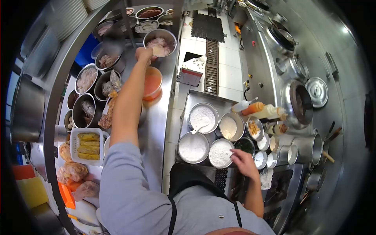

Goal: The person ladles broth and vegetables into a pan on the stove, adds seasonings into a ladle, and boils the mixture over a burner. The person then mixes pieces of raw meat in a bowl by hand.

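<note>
My left hand point(144, 55) is at the near left rim of a steel bowl point(159, 36) of pale pink raw meat, its fingers closed on something partly hidden, with a pale yellowish patch beside them over the meat. Just below stands a tub of orange-red liquid point(152, 83). On the right, my right hand point(243, 159) has its fingers apart at the edge of a steel bowl of white powder point(221, 153). Two more bowls of white powder point(203, 117) point(193, 148) stand beside it, the upper one with a white spoon point(198, 129).
Bowls of raw meat point(87, 80) and a white basket of yellow-green pieces point(88, 145) line the left counter. Squeeze bottles point(252, 108) stand beyond the right-hand bowls. Woks point(300, 102) and a lid point(316, 92) lie farther right. A box point(192, 70) sits on the floor.
</note>
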Available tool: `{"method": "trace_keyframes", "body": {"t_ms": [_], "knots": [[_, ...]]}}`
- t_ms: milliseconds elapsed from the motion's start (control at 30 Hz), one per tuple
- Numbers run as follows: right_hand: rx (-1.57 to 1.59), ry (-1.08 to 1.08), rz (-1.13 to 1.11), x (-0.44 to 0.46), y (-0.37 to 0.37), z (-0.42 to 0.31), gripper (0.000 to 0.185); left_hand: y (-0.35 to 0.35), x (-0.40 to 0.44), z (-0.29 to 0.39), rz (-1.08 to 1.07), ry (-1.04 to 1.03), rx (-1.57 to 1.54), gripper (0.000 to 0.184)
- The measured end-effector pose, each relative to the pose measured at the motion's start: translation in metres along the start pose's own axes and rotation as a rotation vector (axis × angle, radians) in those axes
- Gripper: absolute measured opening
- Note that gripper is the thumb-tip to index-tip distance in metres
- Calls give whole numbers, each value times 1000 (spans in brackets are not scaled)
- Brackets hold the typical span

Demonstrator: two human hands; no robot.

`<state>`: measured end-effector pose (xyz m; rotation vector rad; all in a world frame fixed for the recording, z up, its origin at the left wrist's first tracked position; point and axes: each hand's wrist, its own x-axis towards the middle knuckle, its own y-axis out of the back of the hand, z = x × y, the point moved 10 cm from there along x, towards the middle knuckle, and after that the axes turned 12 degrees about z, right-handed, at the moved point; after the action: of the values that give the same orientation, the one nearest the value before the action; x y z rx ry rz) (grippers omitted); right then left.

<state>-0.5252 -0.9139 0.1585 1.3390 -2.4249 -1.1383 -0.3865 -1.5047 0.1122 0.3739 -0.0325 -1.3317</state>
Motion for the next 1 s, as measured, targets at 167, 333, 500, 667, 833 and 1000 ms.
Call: {"method": "trace_keyframes", "body": {"t_ms": [167,333,500,667,833,1000], "knots": [[-36,327,369,11,59,-55,19,12,-147,57,-485,-187,-301,10],[-327,820,491,-16,52,-171,45,81,-318,11,-662,-26,-376,5],[-714,858,250,-67,-33,-141,51,165,-447,-81,-672,78,-346,3],[-531,969,163,-165,-85,-93,67,258,-522,-156,-460,57,-325,9],[-314,1037,-15,-253,-113,-80,74,355,-578,-204,-225,50,-320,14],[-210,1145,-142,-316,-149,-89,61,432,-613,-232,-64,70,-290,14]]}}
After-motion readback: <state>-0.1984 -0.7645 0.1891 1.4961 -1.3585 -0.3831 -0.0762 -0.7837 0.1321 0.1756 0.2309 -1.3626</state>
